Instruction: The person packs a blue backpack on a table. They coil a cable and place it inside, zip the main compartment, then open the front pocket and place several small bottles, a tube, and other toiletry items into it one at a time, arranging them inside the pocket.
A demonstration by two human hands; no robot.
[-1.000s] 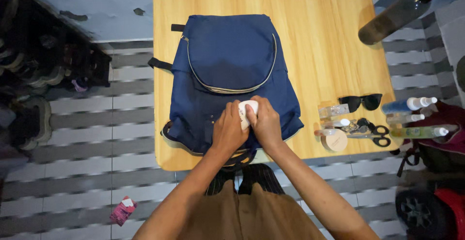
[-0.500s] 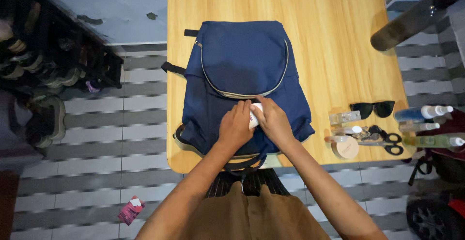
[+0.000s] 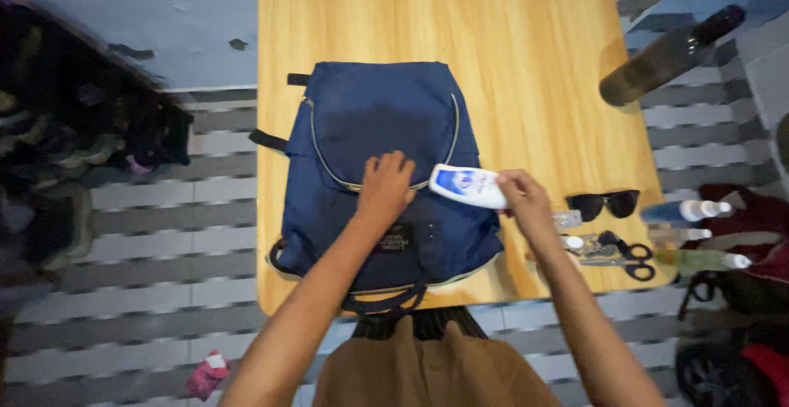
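A navy blue backpack (image 3: 378, 119) lies flat on a wooden table (image 3: 509, 62). My left hand (image 3: 384, 187) rests on the backpack's front, fingers spread near the pocket's grey zip line. My right hand (image 3: 521, 197) holds a small white bottle with a blue label (image 3: 467, 185) by one end, lifted just above the backpack's right edge.
Black sunglasses (image 3: 605, 203), scissors (image 3: 626, 261), small clear bottles and spray bottles (image 3: 686, 210) lie at the table's right edge. A dark glass bottle (image 3: 666, 55) stands at the far right. Shoes fill a rack (image 3: 74, 144) on the left. A pink packet (image 3: 205, 372) lies on the striped floor.
Both hands were together on the white bottle at the backpack's lower middle. Now my right hand has lifted the bottle out to the right, and my left hand lies flat on the backpack.
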